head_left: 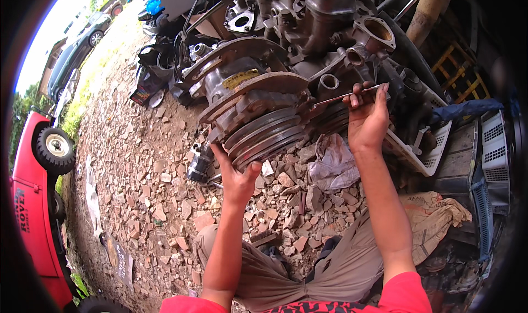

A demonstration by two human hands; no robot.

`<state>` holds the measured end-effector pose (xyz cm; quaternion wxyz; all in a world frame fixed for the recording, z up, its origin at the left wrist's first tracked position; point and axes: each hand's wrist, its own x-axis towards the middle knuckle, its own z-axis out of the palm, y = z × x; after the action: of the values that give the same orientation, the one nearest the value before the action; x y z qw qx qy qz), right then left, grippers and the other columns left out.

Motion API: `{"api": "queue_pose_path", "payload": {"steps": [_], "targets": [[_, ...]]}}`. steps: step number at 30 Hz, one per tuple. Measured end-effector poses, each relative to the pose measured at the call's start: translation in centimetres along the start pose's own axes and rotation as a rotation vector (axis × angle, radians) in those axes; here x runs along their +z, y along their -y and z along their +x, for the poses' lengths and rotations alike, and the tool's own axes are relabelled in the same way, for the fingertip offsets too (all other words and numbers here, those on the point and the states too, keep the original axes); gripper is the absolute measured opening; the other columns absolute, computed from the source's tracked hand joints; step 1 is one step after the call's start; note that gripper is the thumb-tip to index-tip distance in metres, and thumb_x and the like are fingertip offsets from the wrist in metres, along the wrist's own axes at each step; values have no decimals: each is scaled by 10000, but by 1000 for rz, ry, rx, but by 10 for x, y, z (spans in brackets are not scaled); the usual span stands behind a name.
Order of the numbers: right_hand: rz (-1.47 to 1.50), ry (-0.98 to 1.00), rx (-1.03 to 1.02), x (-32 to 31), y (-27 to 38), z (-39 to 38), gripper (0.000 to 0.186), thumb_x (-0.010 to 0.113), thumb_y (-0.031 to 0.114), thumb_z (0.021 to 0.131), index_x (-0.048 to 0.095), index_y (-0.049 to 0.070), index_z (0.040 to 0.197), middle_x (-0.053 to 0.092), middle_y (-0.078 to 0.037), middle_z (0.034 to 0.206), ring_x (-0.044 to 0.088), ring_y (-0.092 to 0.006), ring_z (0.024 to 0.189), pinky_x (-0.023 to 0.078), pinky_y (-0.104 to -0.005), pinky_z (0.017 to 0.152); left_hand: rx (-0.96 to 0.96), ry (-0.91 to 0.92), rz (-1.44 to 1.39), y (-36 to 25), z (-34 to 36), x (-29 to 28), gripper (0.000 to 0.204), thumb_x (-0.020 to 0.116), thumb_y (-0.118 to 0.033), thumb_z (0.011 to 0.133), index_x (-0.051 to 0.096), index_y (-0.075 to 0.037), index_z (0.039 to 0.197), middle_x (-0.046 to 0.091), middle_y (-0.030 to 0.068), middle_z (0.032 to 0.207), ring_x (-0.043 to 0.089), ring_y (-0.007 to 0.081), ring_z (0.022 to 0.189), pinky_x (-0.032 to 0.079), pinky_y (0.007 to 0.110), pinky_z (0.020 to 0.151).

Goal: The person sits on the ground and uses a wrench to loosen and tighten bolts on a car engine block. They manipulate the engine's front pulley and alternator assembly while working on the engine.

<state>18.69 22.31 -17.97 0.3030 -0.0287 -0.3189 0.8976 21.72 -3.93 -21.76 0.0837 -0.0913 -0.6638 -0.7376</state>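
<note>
A greasy metal assembly (253, 98) with round flanges and a grooved pulley (264, 137) fills the middle of the view. My left hand (236, 173) grips the lower left of the pulley from underneath, its fingers partly hidden behind it. My right hand (366, 115) holds a thin metal tool (330, 101), palm turned up; the tool's far end reaches toward the flange, and I cannot tell whether it touches. Just behind are dark engine castings (324, 32).
Rubble ground (143, 192) surrounds my bent legs (264, 274), with a pale cloth (330, 162) and sack (429, 225) nearby. Plastic crates (492, 164), a bamboo pole (426, 8) and a yellow rack (459, 71) stand right. A red off-road vehicle (33, 186) and parked car (80, 52) are left.
</note>
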Motion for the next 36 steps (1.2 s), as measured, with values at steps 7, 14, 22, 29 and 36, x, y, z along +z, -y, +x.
{"api": "queue_pose_path", "payload": {"steps": [7, 14, 22, 29, 36], "targets": [[-96, 104, -28, 13, 5, -5, 409, 449, 425, 1009, 521, 24, 1034, 582, -91, 904, 494, -129, 698, 499, -342, 785, 4, 23, -86, -5, 1, 3, 1271, 817, -552, 688, -5, 0, 1486, 428, 151, 1348, 471, 239, 1199, 390, 347, 1020], [-252, 238, -98, 14, 8, -5, 331, 433, 355, 1030, 516, 35, 1010, 573, -78, 911, 491, -107, 691, 510, -334, 777, 1, 36, -99, -10, 2, 5, 1263, 820, -550, 684, 11, -3, 1485, 431, 150, 1345, 470, 235, 1202, 392, 349, 1020], [-482, 493, -287, 30, -1, -38, 290, 490, 301, 1013, 522, 14, 1034, 574, -87, 930, 514, -119, 728, 486, -296, 761, -6, 34, -89, -10, 1, 4, 1254, 812, -566, 684, 29, 10, 1475, 447, 150, 1330, 485, 231, 1183, 396, 346, 1018], [-979, 687, -429, 51, 5, -67, 209, 651, 205, 914, 580, 18, 978, 574, -126, 898, 584, -201, 783, 468, -273, 700, 4, 26, -65, -11, 1, 5, 1233, 808, -559, 696, 41, 23, 1466, 437, 150, 1338, 487, 234, 1175, 398, 348, 1013], [-792, 613, -112, 44, 19, -56, 198, 599, 216, 966, 606, 19, 953, 615, -31, 890, 487, -53, 652, 388, -218, 566, 3, 16, -54, -6, 0, 2, 1231, 805, -565, 696, 43, 10, 1473, 433, 152, 1341, 465, 237, 1198, 389, 342, 1018]]}}
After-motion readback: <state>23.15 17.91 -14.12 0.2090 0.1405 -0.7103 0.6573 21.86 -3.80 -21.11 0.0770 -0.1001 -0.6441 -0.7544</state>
